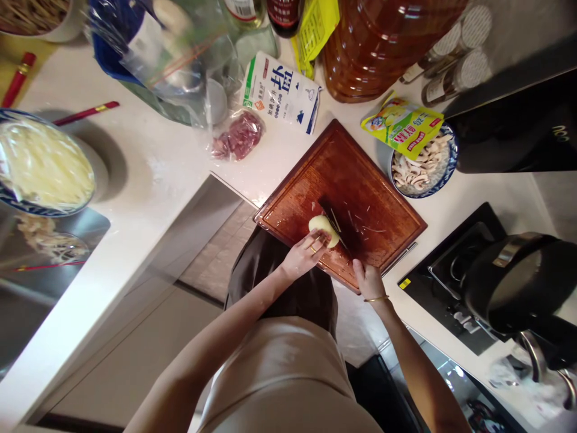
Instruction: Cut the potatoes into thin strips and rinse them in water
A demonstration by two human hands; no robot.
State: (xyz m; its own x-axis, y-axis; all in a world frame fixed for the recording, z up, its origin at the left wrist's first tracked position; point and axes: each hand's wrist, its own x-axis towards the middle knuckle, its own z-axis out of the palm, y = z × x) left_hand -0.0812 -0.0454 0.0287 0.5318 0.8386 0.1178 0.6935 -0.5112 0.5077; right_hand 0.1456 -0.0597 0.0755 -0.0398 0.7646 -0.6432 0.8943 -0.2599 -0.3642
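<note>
A peeled, pale yellow potato [319, 223] lies on the brown wooden cutting board [351, 162]. My left hand [303, 256] holds it from the near side, fingers bent over its top. Closed around the handle of a dark-bladed kitchen knife [348, 243] is my right hand [369, 281]; the handle is mostly hidden by the fingers. The blade stands along the right side of the potato, touching or very close to it. Thin pale slivers cling to the blade, and a few shreds are scattered on the board to its right.
Sliced mushrooms fill a bowl [451, 174] beside the board, under a yellow packet [403, 126]. Behind are a salt bag [283, 90], wrapped meat [238, 137] and a large oil jug [374, 48]. A pot [487, 294] sits on the right stove; a wrapped bowl [49, 162] stands left.
</note>
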